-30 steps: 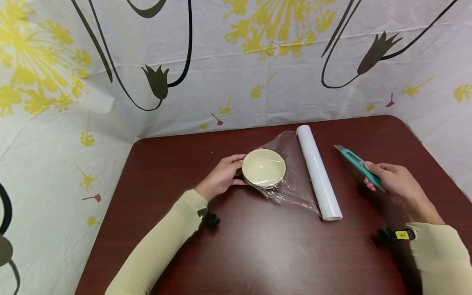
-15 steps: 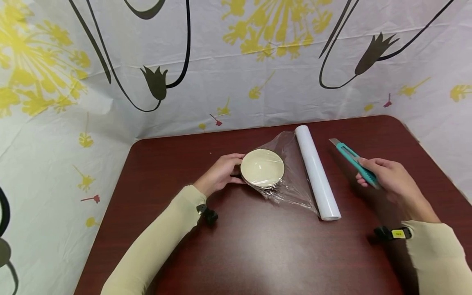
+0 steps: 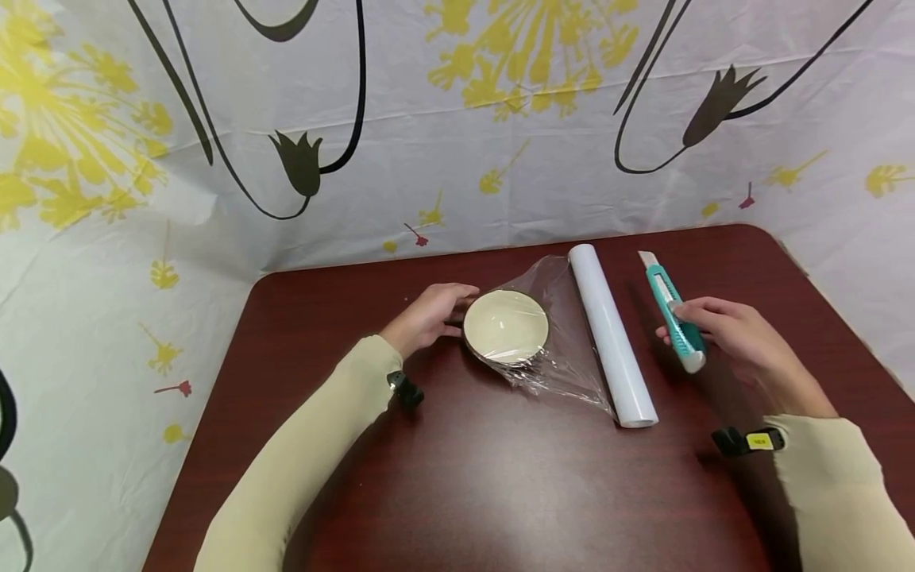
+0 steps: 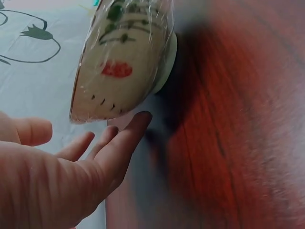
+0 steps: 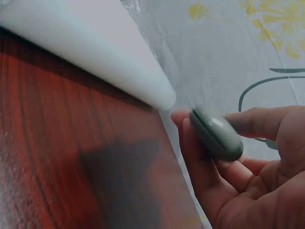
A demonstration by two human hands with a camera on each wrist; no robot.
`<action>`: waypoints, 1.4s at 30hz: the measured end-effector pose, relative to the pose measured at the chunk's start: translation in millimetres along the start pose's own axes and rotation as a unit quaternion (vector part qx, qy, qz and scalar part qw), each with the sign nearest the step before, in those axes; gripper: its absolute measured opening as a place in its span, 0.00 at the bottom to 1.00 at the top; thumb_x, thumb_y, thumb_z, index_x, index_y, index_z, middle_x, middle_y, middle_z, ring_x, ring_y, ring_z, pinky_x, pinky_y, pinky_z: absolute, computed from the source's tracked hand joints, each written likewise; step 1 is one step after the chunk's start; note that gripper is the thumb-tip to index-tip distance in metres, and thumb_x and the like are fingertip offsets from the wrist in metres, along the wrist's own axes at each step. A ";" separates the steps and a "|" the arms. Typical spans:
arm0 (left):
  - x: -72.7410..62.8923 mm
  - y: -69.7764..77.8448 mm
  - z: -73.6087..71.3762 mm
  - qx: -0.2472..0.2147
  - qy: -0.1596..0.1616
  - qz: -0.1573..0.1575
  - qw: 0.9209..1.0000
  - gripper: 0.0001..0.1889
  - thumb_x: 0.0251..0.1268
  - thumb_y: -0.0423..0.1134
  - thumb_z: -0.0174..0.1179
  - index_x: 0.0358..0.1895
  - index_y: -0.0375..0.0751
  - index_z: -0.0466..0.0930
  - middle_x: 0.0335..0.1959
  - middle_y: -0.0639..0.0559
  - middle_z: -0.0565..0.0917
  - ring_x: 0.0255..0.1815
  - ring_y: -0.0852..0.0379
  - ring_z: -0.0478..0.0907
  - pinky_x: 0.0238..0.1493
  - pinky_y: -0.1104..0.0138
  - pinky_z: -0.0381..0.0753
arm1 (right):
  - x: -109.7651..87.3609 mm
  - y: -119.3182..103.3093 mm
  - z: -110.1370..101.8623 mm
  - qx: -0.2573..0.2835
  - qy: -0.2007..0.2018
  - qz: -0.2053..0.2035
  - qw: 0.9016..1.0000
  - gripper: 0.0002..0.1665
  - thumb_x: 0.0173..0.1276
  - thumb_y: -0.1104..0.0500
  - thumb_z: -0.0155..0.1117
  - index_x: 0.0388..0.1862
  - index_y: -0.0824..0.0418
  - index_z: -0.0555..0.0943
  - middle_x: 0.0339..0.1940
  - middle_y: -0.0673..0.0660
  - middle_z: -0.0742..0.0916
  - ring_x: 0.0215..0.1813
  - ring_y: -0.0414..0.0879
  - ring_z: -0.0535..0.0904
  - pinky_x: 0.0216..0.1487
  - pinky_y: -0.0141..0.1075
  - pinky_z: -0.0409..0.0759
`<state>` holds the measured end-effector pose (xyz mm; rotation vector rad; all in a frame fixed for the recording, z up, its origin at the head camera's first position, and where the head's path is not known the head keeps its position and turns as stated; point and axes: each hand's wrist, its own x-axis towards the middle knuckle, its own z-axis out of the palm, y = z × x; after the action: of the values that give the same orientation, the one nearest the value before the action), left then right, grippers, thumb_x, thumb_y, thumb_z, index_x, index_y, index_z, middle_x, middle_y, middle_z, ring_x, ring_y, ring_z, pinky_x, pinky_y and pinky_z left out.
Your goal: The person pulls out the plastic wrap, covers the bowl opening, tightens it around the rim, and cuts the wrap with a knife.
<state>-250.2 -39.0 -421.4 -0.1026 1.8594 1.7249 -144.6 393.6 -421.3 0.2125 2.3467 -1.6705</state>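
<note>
A cream bowl (image 3: pixel 506 327) with plastic wrap stretched over it sits mid-table. Green and red painted marks show on its side in the left wrist view. My left hand (image 3: pixel 426 319) is at the bowl's left side, fingers spread and loosely bent; a small gap separates them from the bowl in the left wrist view. The clear wrap (image 3: pixel 572 373) runs from the bowl to a white roll of plastic wrap (image 3: pixel 613 338) lying to its right. My right hand (image 3: pixel 743 342) pinches a teal utility knife (image 3: pixel 668 298) above the table, right of the roll, its blade extended and pointing away.
The dark red-brown table (image 3: pixel 500 492) ends at a back edge against a white patterned cloth (image 3: pixel 400 175), which also hangs at the left and right. Black camera straps (image 3: pixel 747 439) sit on both wrists.
My right hand has moved left toward the roll, and the knife has turned to point more directly away. My left fingers have come off the bowl's rim. Bowl and roll stay put.
</note>
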 end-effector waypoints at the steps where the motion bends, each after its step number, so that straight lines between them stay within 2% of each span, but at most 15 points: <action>1: 2.0 1.5 -0.1 0.006 -0.001 0.000 1.000 0.25 0.91 0.41 0.49 0.81 0.36 0.73 0.76 0.38 0.78 0.60 0.46 0.80 0.55 0.53 0.82 | 0.3 -1.6 0.6 -0.008 0.004 0.003 1.000 0.29 0.90 0.43 0.57 0.68 0.67 0.75 0.45 0.46 0.93 0.48 0.38 0.89 0.46 0.31 0.84; 3: 5.9 4.5 0.0 0.019 -0.002 -0.002 1.000 0.24 0.91 0.41 0.50 0.81 0.37 0.73 0.76 0.38 0.78 0.59 0.47 0.80 0.54 0.55 0.82 | 1.2 -4.5 2.1 -0.027 0.011 0.008 1.000 0.29 0.89 0.43 0.58 0.68 0.67 0.76 0.47 0.44 0.89 0.47 0.39 0.86 0.46 0.32 0.85; 7: 13.0 12.0 1.0 0.042 -0.006 -0.002 0.999 0.24 0.91 0.40 0.51 0.80 0.37 0.74 0.74 0.40 0.80 0.62 0.46 0.81 0.52 0.57 0.82 | 2.2 -9.4 6.0 -0.053 0.021 0.017 0.998 0.29 0.88 0.45 0.59 0.67 0.69 0.76 0.49 0.49 0.81 0.45 0.40 0.81 0.45 0.33 0.86; 10: 18.2 18.9 2.3 0.062 -0.016 0.002 0.998 0.23 0.88 0.38 0.55 0.79 0.36 0.76 0.73 0.41 0.82 0.68 0.44 0.81 0.53 0.58 0.82 | 2.9 -12.8 10.0 -0.054 0.011 0.015 0.998 0.28 0.89 0.48 0.59 0.67 0.72 0.75 0.48 0.50 0.82 0.44 0.40 0.82 0.45 0.32 0.87; 14: 25.9 29.5 5.1 0.078 -0.038 0.005 0.996 0.24 0.83 0.34 0.60 0.77 0.34 0.77 0.72 0.40 0.83 0.73 0.43 0.79 0.65 0.54 0.83 | 3.1 -17.9 16.6 -0.051 0.006 0.009 0.999 0.27 0.88 0.52 0.60 0.67 0.75 0.75 0.44 0.49 0.84 0.41 0.39 0.82 0.43 0.32 0.88; 17: 31.9 37.1 8.4 0.081 -0.052 0.003 0.995 0.24 0.83 0.33 0.62 0.77 0.31 0.77 0.74 0.39 0.81 0.75 0.42 0.78 0.75 0.52 0.77 | 1.9 -22.4 22.0 -0.059 0.009 0.001 0.998 0.29 0.88 0.51 0.62 0.68 0.76 0.74 0.44 0.51 0.84 0.40 0.40 0.83 0.43 0.33 0.89; 19: 35.6 41.4 10.9 0.087 -0.058 0.001 0.994 0.24 0.84 0.33 0.61 0.77 0.30 0.76 0.75 0.38 0.80 0.76 0.42 0.77 0.78 0.51 0.74 | 0.8 -25.9 25.5 -0.066 0.007 -0.004 0.998 0.30 0.87 0.50 0.63 0.68 0.75 0.74 0.45 0.53 0.84 0.40 0.41 0.83 0.43 0.34 0.89; 28: 50.7 55.6 25.7 0.106 -0.071 0.011 0.992 0.22 0.82 0.28 0.62 0.72 0.22 0.77 0.72 0.33 0.81 0.75 0.41 0.79 0.73 0.59 0.80 | 5.3 -43.7 41.7 -0.088 -0.004 -0.021 0.996 0.28 0.86 0.51 0.64 0.67 0.75 0.76 0.48 0.57 0.83 0.41 0.42 0.81 0.42 0.33 0.87; 35: 57.7 71.3 38.9 0.140 -0.080 0.012 0.987 0.22 0.82 0.28 0.61 0.72 0.19 0.75 0.73 0.33 0.80 0.74 0.39 0.79 0.71 0.59 0.82 | 17.8 -57.2 54.4 -0.090 -0.012 -0.006 0.996 0.26 0.86 0.51 0.65 0.66 0.72 0.76 0.55 0.62 0.82 0.46 0.44 0.80 0.45 0.31 0.86; 42: 65.4 80.3 49.1 0.187 -0.082 0.019 0.979 0.20 0.80 0.28 0.61 0.67 0.19 0.80 0.70 0.33 0.82 0.71 0.38 0.81 0.68 0.58 0.84 | 28.6 -68.9 67.6 -0.082 -0.009 -0.005 0.997 0.24 0.85 0.54 0.66 0.64 0.73 0.77 0.53 0.63 0.83 0.46 0.47 0.80 0.45 0.32 0.87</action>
<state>-321.2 40.9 -379.9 0.2180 2.0331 1.3341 -182.0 306.3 -388.0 0.1533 2.4592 -1.4694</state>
